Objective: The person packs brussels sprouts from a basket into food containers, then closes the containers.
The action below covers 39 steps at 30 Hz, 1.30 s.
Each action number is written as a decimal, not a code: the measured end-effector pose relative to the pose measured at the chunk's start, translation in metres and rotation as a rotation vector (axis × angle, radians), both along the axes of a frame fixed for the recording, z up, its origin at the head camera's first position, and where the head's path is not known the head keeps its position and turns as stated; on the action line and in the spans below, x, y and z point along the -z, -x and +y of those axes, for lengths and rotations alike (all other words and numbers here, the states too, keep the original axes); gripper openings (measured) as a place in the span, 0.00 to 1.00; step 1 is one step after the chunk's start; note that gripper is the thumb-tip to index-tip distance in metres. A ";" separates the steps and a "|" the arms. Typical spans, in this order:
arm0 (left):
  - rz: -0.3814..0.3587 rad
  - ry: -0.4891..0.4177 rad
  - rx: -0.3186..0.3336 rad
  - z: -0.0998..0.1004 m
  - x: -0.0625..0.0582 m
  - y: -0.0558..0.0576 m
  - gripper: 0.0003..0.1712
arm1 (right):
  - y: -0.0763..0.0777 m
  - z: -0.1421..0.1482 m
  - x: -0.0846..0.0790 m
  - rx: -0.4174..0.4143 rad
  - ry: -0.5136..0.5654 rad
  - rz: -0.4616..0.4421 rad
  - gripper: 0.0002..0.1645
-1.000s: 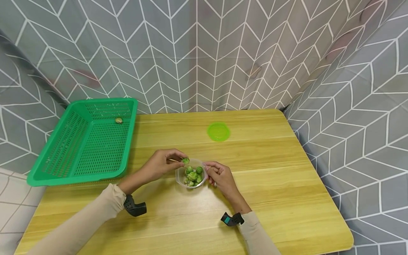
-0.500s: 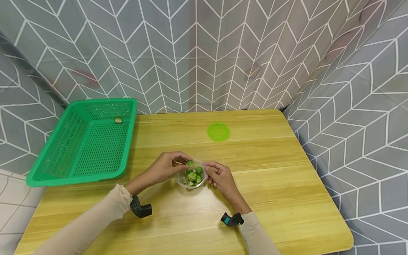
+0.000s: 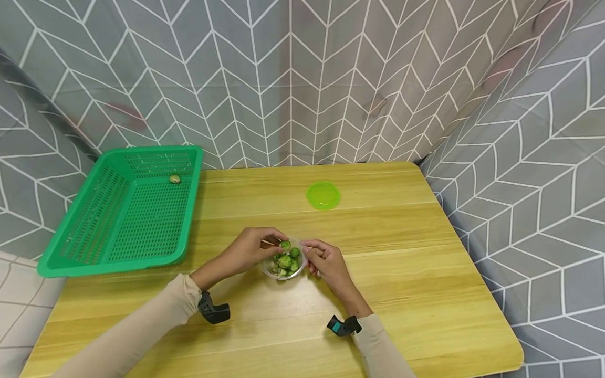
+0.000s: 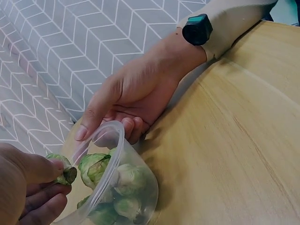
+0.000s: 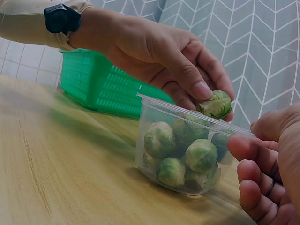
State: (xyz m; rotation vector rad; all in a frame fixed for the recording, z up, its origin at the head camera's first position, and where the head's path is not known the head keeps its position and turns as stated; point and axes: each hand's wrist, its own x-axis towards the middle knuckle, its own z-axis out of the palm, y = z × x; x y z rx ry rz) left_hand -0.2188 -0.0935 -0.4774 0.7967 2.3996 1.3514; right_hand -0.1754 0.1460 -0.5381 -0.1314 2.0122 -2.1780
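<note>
My left hand pinches a Brussels sprout between thumb and fingers, right at the rim of a clear plastic container. The sprout's cut stem end shows in the left wrist view. Inside the container lie several more Brussels sprouts. My right hand grips the container's right rim, thumb over the edge and fingers outside. The container stands on the wooden table.
A large green plastic basket stands on the left of the table with one small Brussels sprout in it. A green translucent lid lies farther back. A patterned curtain hangs behind the table.
My left hand has moved right with the pinched Brussels sprout, from the container's left edge to over its opening. My right hand has stayed at the rim.
</note>
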 end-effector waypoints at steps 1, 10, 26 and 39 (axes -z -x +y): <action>0.013 0.003 0.005 0.001 0.000 0.000 0.12 | 0.000 0.000 0.000 0.003 -0.002 0.004 0.15; 0.174 0.107 0.034 0.006 -0.003 -0.002 0.13 | -0.002 -0.002 0.001 0.018 0.002 0.034 0.15; 0.273 0.194 0.028 0.007 -0.010 -0.005 0.13 | -0.002 -0.002 0.001 0.030 -0.004 0.034 0.14; 0.257 0.182 -0.002 -0.001 -0.013 -0.005 0.14 | -0.002 -0.002 0.003 0.030 -0.005 0.055 0.14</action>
